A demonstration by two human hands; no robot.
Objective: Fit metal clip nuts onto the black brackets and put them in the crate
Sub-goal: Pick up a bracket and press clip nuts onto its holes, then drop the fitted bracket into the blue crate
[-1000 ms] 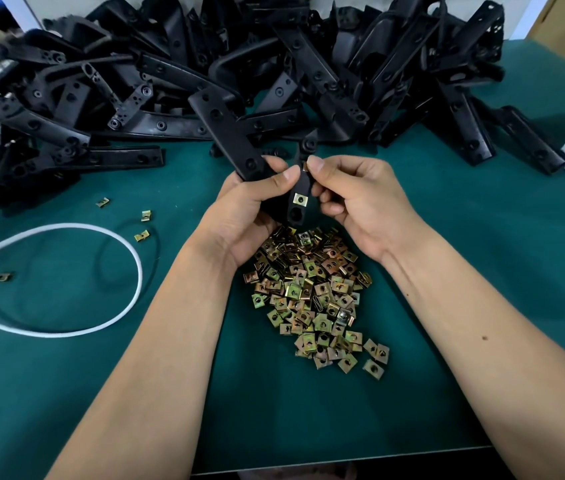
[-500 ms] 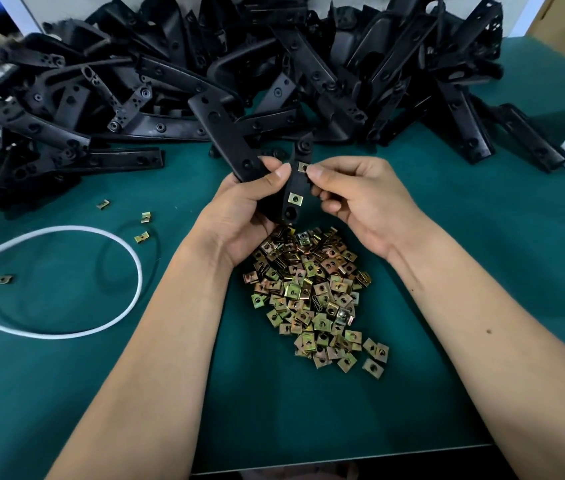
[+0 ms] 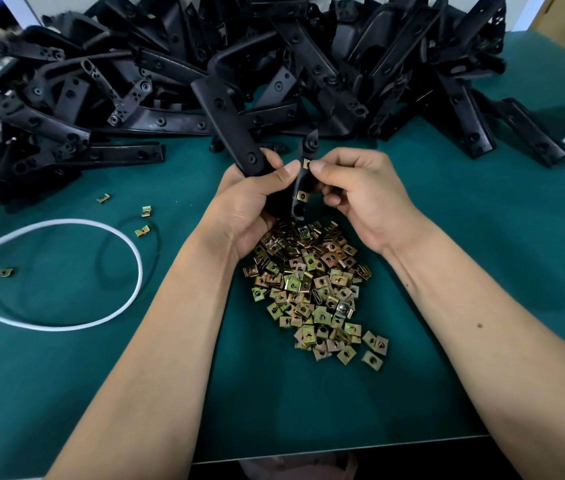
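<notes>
My left hand grips a black bracket above the green mat; the bracket's long arm points up and to the left. One brass clip nut sits on the bracket's narrow arm. My right hand pinches a second clip nut against that arm, higher up, between thumb and forefinger. A heap of loose clip nuts lies on the mat just below both hands. No crate is in view.
A big pile of black brackets fills the back of the green mat. A white cable loop and a few stray clip nuts lie at the left. The mat's front edge runs below my forearms.
My hands have barely shifted. The right thumb and forefinger still press the upper clip nut on the bracket arm; the bracket has tilted slightly.
</notes>
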